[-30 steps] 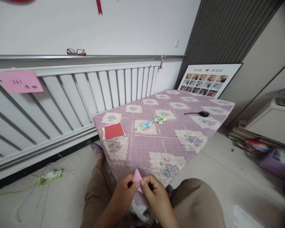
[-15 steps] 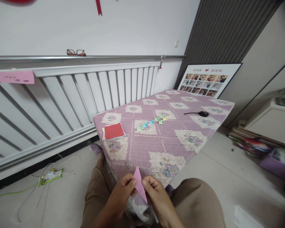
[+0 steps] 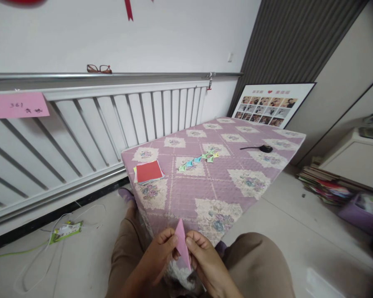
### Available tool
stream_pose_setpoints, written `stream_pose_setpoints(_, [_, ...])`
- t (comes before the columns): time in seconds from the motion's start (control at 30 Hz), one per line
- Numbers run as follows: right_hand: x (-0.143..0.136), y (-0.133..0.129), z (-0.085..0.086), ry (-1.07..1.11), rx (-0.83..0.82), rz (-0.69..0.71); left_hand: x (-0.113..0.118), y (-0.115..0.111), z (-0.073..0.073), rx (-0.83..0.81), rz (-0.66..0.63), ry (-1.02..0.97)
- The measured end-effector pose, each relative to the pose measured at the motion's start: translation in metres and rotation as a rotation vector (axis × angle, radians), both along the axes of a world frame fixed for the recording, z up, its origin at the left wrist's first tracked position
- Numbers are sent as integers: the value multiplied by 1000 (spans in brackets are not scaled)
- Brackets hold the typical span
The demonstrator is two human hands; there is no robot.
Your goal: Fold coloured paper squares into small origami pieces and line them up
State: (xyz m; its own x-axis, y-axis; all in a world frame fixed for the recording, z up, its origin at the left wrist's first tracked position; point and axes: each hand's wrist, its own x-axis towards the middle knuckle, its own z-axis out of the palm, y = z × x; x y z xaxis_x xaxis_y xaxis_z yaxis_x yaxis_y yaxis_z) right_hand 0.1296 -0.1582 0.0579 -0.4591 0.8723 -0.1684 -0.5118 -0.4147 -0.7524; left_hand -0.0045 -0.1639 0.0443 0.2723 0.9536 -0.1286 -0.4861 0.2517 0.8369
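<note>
A folded piece of pink paper (image 3: 182, 243), narrow and pointed at both ends, is held up over the near end of the table. My left hand (image 3: 162, 250) pinches its left edge between thumb and fingers. On the opposite edge, the thumb and fingers of my right hand (image 3: 205, 252) are closed as well. Farther up the cloth lies a row of small folded paper pieces (image 3: 197, 159) in green, blue and yellow. To their left is a stack of coloured paper sheets (image 3: 149, 171), a red one on top.
A purple flowered tablecloth (image 3: 186, 194) covers the table. Toward its right side lies a black ladle-like object (image 3: 265, 148). A white radiator (image 3: 96, 136) borders the left; glasses (image 3: 99, 68) rest on the pipe above. A power strip (image 3: 66, 231) with cables lies on the floor.
The pink paper has turned slightly more upright between my hands, its lower tip shifting a little left and down. The pink note on the radiator has swung to face me more.
</note>
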Motion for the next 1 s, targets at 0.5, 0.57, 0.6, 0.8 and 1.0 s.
stream_pose_setpoints(0.5, [1, 2, 7, -378, 167, -184, -5, 1, -6, 13, 7, 146])
stream_pose_setpoints(0.57, [4, 2, 9, -487, 260, -168, -6, 1, -8, 16, 7, 158])
stream_pose_setpoints(0.6, [6, 2, 10, -530, 302, -154, -6, 1, -8, 17, 5, 156])
stream_pose_setpoints(0.8, [17, 1, 24, -731, 588, 1, -4, 0, -2, -34, 9, 148])
stream_pose_setpoints(1.0, [23, 2, 24, -846, 809, 47, -2, -1, 3, -114, 21, -24])
